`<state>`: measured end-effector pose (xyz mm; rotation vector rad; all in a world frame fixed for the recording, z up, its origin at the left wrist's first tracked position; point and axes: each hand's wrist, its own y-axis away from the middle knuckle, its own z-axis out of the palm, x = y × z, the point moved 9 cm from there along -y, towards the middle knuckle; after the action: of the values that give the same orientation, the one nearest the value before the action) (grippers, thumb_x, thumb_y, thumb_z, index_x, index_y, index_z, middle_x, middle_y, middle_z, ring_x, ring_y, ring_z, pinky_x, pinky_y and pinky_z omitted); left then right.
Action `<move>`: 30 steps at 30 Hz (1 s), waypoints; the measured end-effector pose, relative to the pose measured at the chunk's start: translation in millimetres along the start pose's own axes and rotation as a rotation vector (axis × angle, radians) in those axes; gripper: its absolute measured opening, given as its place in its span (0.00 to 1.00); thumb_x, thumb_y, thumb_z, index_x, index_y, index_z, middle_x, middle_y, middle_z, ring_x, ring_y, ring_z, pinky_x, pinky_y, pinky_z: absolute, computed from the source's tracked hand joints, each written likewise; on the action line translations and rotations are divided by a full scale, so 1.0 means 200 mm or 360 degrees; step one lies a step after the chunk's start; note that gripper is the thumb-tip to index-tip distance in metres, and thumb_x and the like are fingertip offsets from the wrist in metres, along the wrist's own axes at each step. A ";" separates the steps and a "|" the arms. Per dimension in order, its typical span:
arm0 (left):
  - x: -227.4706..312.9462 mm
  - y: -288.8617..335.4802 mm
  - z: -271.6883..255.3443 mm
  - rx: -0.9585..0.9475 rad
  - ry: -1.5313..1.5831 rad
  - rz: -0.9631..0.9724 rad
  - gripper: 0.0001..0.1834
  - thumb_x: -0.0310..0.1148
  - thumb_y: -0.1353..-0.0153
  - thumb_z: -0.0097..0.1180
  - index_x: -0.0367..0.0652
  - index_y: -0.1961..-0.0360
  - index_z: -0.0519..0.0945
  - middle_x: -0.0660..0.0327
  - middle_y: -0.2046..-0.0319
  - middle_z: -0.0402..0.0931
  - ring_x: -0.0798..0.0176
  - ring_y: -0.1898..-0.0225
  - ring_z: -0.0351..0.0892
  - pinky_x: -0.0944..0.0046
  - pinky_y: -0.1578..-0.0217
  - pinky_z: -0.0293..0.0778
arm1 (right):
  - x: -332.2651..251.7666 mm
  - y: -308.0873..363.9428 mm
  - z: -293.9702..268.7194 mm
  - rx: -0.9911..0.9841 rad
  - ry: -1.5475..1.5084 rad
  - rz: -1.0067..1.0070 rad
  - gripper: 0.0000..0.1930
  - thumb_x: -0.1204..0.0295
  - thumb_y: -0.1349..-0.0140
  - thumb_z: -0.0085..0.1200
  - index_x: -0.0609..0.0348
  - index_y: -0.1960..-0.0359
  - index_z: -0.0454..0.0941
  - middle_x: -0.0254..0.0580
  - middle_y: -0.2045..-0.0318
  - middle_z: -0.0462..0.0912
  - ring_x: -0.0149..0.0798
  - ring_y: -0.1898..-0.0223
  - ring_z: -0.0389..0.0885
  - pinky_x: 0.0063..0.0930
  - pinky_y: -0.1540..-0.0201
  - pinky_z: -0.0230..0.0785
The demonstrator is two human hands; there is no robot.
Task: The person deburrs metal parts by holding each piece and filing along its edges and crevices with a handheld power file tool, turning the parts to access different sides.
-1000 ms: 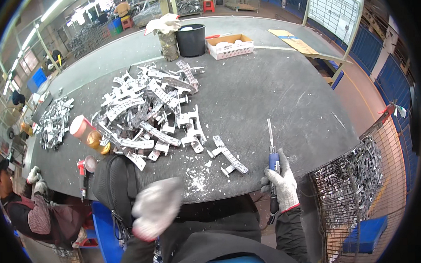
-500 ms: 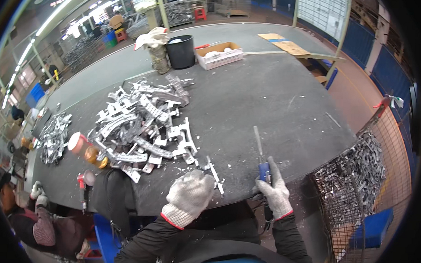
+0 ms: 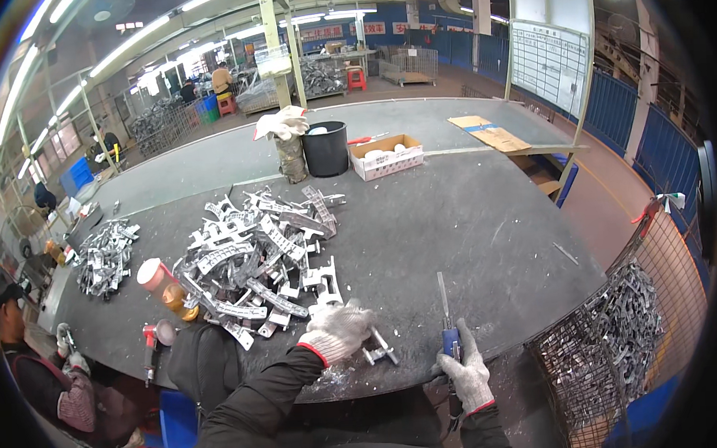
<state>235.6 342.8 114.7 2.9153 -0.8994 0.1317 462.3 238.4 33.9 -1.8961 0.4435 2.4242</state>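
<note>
Dark worktop [image 3: 461, 220] mid-frame, head view | your right hand [image 3: 467, 372], lower right, wraps a blue-handled tool [image 3: 451, 343] | your left hand [image 3: 338, 332] meets a metal bracket [image 3: 384, 350], lower centre; clamped or not, cannot tell | one second ago it was beside the black bag [image 3: 204, 362]

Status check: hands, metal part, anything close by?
Left hand over one end of loose metal part, grip unclear. Right hand holding blue tool, blade pointing away. Metal pile just beyond left hand.
</note>
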 end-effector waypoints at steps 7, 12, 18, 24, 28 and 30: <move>-0.11 0.10 0.14 0.0294 0.0086 0.0302 0.31 0.31 0.35 0.55 0.49 0.29 0.67 0.50 0.50 0.82 0.48 0.53 0.85 0.53 0.56 0.82 | -0.01 0.00 0.01 -0.0045 0.0001 -0.0007 0.47 0.80 0.40 0.60 0.55 0.19 0.48 0.44 0.62 0.81 0.36 0.69 0.84 0.33 0.62 0.81; -0.08 0.19 0.11 0.0386 0.0016 0.0440 0.31 0.28 0.38 0.54 0.49 0.31 0.69 0.57 0.49 0.82 0.51 0.49 0.82 0.52 0.52 0.80 | -0.02 0.03 0.01 -0.0019 -0.0040 0.0020 0.49 0.79 0.42 0.59 0.58 0.19 0.46 0.42 0.67 0.82 0.34 0.71 0.84 0.29 0.65 0.80; 0.03 0.27 0.02 -0.0081 0.0116 0.0269 0.18 0.29 0.42 0.59 0.49 0.49 0.80 0.56 0.60 0.81 0.50 0.55 0.83 0.52 0.54 0.80 | -0.07 0.03 0.02 0.0028 0.0017 0.0059 0.48 0.77 0.42 0.59 0.60 0.20 0.47 0.41 0.67 0.81 0.33 0.69 0.82 0.29 0.64 0.79; -0.09 0.30 -0.02 0.0322 0.0616 -0.0085 0.13 0.37 0.35 0.63 0.48 0.51 0.84 0.55 0.58 0.81 0.49 0.56 0.85 0.52 0.56 0.81 | -0.06 0.01 0.03 -0.0019 0.0021 0.0014 0.46 0.77 0.40 0.58 0.55 0.19 0.49 0.40 0.64 0.80 0.32 0.68 0.82 0.29 0.62 0.79; -0.07 0.21 0.05 -0.0070 0.0243 0.0255 0.21 0.53 0.37 0.64 0.51 0.51 0.84 0.58 0.56 0.82 0.52 0.54 0.84 0.54 0.55 0.80 | -0.05 0.02 0.03 -0.0018 0.0031 0.0000 0.46 0.78 0.39 0.57 0.56 0.19 0.47 0.40 0.65 0.81 0.31 0.67 0.83 0.28 0.62 0.79; -0.12 0.19 0.07 -0.0299 0.0529 0.0045 0.21 0.53 0.34 0.61 0.48 0.50 0.83 0.55 0.60 0.83 0.51 0.56 0.85 0.54 0.56 0.79 | -0.04 0.03 0.02 -0.0023 0.0022 -0.0043 0.46 0.77 0.38 0.57 0.54 0.19 0.48 0.40 0.65 0.81 0.31 0.68 0.83 0.27 0.64 0.79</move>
<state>194.3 323.7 99.7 2.6021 -0.8451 0.4883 459.3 234.1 42.9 -1.9131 0.3998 2.4052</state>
